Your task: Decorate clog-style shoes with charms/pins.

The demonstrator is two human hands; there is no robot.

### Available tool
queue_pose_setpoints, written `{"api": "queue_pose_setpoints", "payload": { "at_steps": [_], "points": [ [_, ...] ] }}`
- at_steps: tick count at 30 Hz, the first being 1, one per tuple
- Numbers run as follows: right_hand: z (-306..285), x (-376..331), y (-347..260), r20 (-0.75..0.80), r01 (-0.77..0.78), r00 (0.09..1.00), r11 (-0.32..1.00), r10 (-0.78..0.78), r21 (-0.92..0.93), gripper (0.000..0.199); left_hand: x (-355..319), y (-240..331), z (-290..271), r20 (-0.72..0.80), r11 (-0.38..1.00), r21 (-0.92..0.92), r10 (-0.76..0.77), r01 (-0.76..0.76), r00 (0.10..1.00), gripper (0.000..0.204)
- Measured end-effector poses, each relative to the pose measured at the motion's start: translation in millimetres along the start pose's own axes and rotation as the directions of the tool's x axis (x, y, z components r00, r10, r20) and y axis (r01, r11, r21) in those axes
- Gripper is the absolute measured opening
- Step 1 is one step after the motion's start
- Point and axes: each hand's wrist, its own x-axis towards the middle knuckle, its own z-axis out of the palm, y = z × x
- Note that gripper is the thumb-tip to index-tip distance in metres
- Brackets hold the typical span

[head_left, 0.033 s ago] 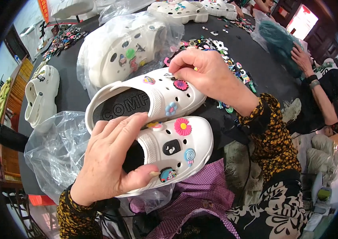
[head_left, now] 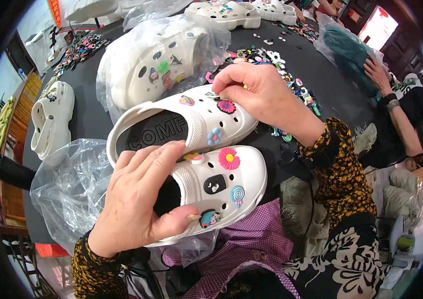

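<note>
Two white clogs lie side by side in front of me, dotted with colourful shoe charms. My left hand (head_left: 139, 199) grips the near clog (head_left: 251, 174), thumb against its side by a teal charm, fingers over its opening and reaching the far clog (head_left: 249, 122). On the near clog sit a pink flower, a black charm and a blue lollipop charm (head_left: 237, 194). The far clog carries a dark pink flower (head_left: 226, 105) and a blue flower. At its far side my right hand (head_left: 259, 92) pinches a small dark charm (head_left: 212, 94), mostly hidden under the fingertips.
Behind the clogs stands a bagged white clog (head_left: 146, 65); a pile of charms (head_left: 291, 79) lies right of it. Another clog (head_left: 52, 119) and a clear plastic bag (head_left: 72, 184) are at left. At right, another person's hand (head_left: 377, 74) touches a bagged dark green bundle (head_left: 346, 50).
</note>
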Motion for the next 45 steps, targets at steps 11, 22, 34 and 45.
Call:
{"api": "queue_pose_setpoints", "payload": {
  "at_steps": [11, 22, 34, 45],
  "points": [
    [-5, -12, 3, 0.036, 0.166, 0.986, 0.974, -0.162, -0.156, 0.012, 0, -1, 2, 0.009, 1.0, -0.005, -0.017, 0.017, 1.0, 0.076],
    [-2, -9, 4, 0.08, 0.313, 0.95, 0.915, -0.302, -0.257, 0.012, 2, 0, 3, -0.017, 1.0, -0.005, -0.009, 0.009, 1.0, 0.079],
    [7, 0, 13, 0.173, 0.281, 0.953, 0.937, -0.247, -0.206, 0.009, 2, -2, 3, -0.008, 1.0, 0.017, -0.012, 0.012, 1.0, 0.081],
    [12, 2, 18, 0.166, 0.271, 0.956, 0.947, -0.243, -0.175, 0.008, 3, -1, 2, -0.005, 1.0, 0.018, -0.015, 0.015, 1.0, 0.081]
  ]
}}
